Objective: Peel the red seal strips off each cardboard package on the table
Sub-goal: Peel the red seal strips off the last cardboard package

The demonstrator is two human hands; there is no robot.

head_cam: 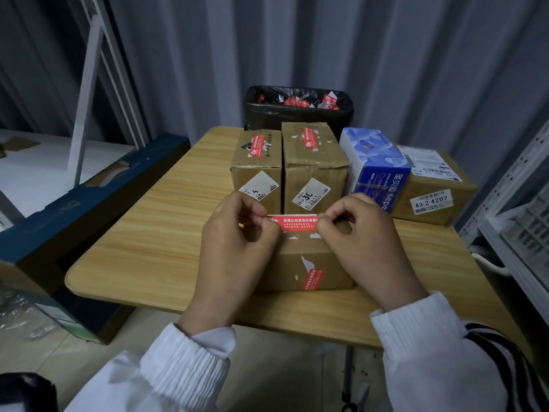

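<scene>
Hands both pinch one red strip (292,223). The left hand (237,242) holds its left end between thumb and forefinger with the other fingers curled. The right hand (362,239) holds the right end the same way.

The strip runs along the far top edge of the near box (282,263), which sits mid-tabletop toward the front edge. Can't tell if the strip is lifted or still stuck. White torn patches show just under it.

A second strip (313,279), partly torn, is low on that box's near side.

Just behind are two upright boxes side by side, the left box (257,173) and the middle box (313,171). Each has a red strip on top and a white label on its front.

A blue tissue box (377,168) is right of them, against a labelled box (430,200) near the right edge of the table (148,233).

A bin (297,117) beyond the back edge holds red scraps (294,101).
</scene>
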